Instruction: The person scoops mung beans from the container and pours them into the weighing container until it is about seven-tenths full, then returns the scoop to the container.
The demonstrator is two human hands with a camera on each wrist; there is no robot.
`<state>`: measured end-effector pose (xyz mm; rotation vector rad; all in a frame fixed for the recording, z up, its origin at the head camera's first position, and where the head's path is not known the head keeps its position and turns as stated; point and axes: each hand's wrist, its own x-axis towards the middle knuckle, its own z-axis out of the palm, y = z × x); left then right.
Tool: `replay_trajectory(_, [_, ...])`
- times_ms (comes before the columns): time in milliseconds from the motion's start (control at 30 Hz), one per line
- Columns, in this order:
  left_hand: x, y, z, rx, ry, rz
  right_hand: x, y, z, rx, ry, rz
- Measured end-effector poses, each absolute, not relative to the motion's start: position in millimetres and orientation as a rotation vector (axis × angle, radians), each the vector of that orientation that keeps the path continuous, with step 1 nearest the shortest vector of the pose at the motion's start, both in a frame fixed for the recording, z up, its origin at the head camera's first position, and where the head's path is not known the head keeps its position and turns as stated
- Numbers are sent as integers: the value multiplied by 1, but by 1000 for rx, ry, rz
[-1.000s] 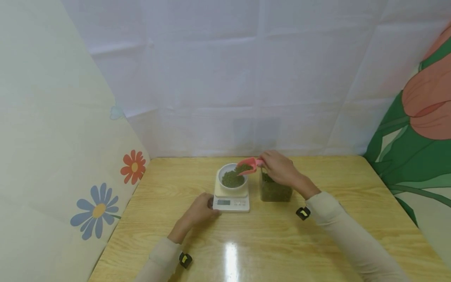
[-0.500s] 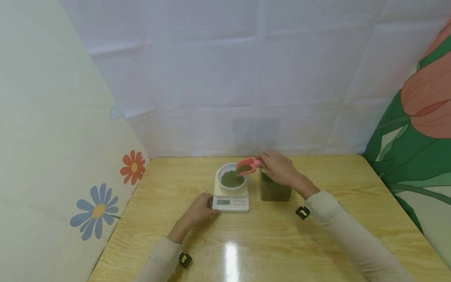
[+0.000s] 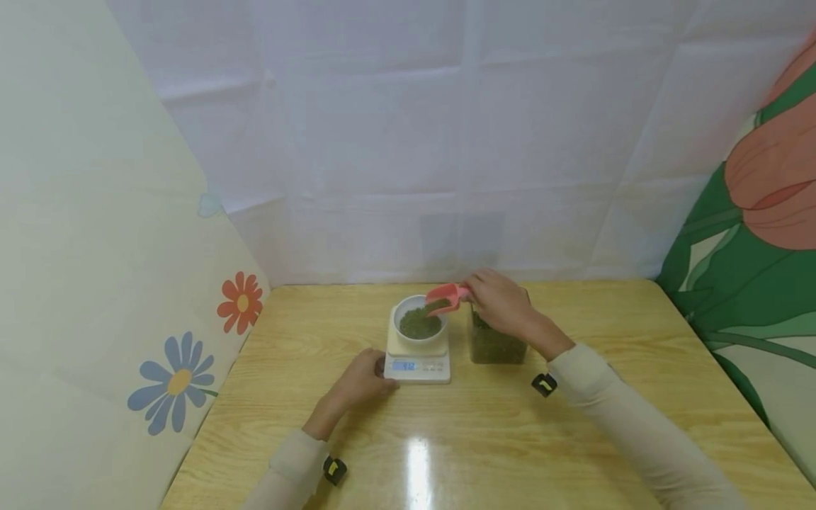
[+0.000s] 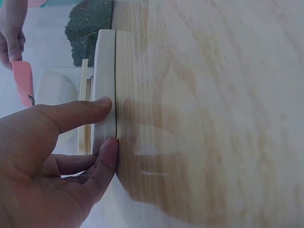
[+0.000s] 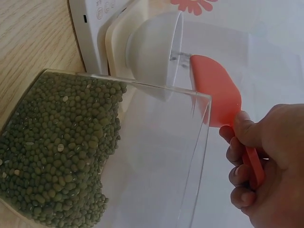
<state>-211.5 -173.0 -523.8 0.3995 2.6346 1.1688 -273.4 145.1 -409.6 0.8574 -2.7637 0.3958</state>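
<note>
My right hand (image 3: 500,301) grips the handle of a red scoop (image 5: 216,90), tilted at the rim of a white bowl (image 5: 156,47). In the right wrist view a few mung beans (image 5: 180,58) are dropping from its lip into the bowl. A heap of green beans (image 3: 417,324) lies in the bowl, which stands on a white kitchen scale (image 3: 436,375). The scale's display (image 3: 404,366) glows blue with digits. My left hand (image 3: 360,382) holds the scale's front left corner, thumb (image 4: 90,114) against its front side and fingers curled at the left.
Just right of the scale stands a clear square container (image 5: 190,156) partly filled with mung beans (image 5: 61,152). My right forearm reaches past it. The wooden table (image 3: 497,439) ends at a white cloth backdrop (image 3: 370,142), with flower-printed sheets on both sides.
The right hand has moved the scoop slightly left and tipped it more, and beans have slid toward its lip. The scale display has turned from grey to lit blue. The left hand stays put.
</note>
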Motion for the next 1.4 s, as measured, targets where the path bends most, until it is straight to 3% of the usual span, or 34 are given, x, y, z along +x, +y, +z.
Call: replay_trajectory(1400, [-212, -172, -528, 418, 2683, 1123, -270, 142, -410, 820, -2769, 350])
